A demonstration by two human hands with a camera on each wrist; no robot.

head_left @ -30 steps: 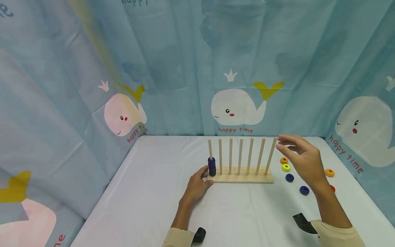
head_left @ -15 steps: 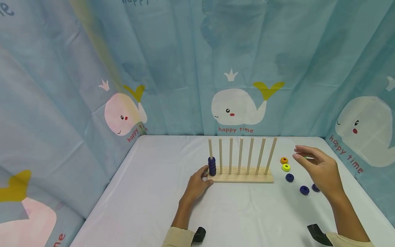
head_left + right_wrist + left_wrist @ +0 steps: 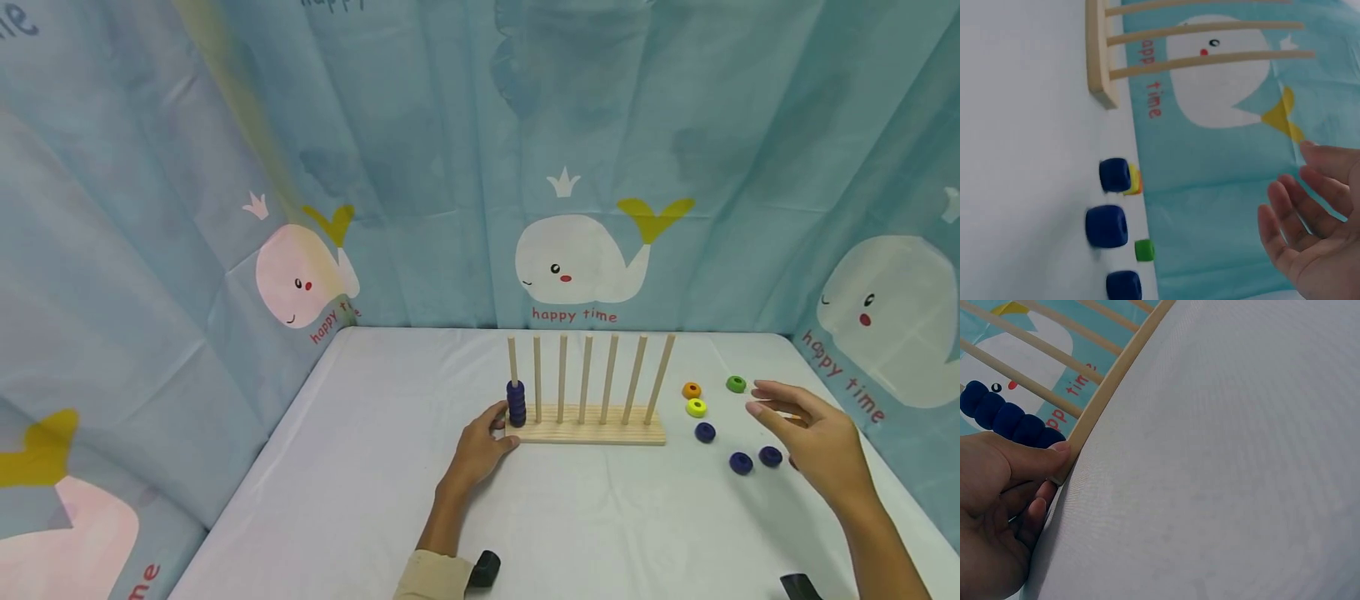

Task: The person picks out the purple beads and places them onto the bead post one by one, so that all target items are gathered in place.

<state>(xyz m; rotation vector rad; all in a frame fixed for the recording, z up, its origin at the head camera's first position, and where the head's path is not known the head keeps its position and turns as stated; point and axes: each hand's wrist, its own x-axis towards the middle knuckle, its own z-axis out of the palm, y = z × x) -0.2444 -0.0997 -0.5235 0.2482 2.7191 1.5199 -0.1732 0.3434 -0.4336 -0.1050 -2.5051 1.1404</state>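
Note:
A wooden peg rack with several upright dowels stands on the white table. Dark blue beads are stacked on its leftmost peg. My left hand grips the left end of the base, its thumb on the front edge in the left wrist view, just below the beads. To the right, my right hand hovers over the table with fingers loosely bent and nothing in them. Nearest its fingertips is a green bead; the right wrist view also shows its spread fingers.
Loose beads lie right of the rack: an orange bead, a yellow bead and several blue beads. One more is mostly hidden by the right hand. A whale-print curtain rises behind the table.
My right hand has moved from beside the rightmost peg's top, right and down toward the loose beads, uncovering the green bead and a blue one. The left hand stays on the base.

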